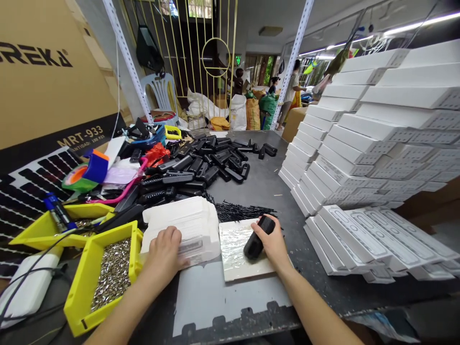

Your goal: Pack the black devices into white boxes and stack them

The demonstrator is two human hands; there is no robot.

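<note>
A yellow metal grille (215, 68) stands behind the dark worktable (266, 184), between two pale perforated posts (292, 60) that lean outward in the wide view. Near the left post is a light-blue plastic chair (158, 80). Barred daylight shows through a high window (199, 8); greenery fills a farther window (268, 70), probably, though it is small and blurred. Strip lights (424, 25) brighten the pale ceiling (327, 26) at right.
</note>
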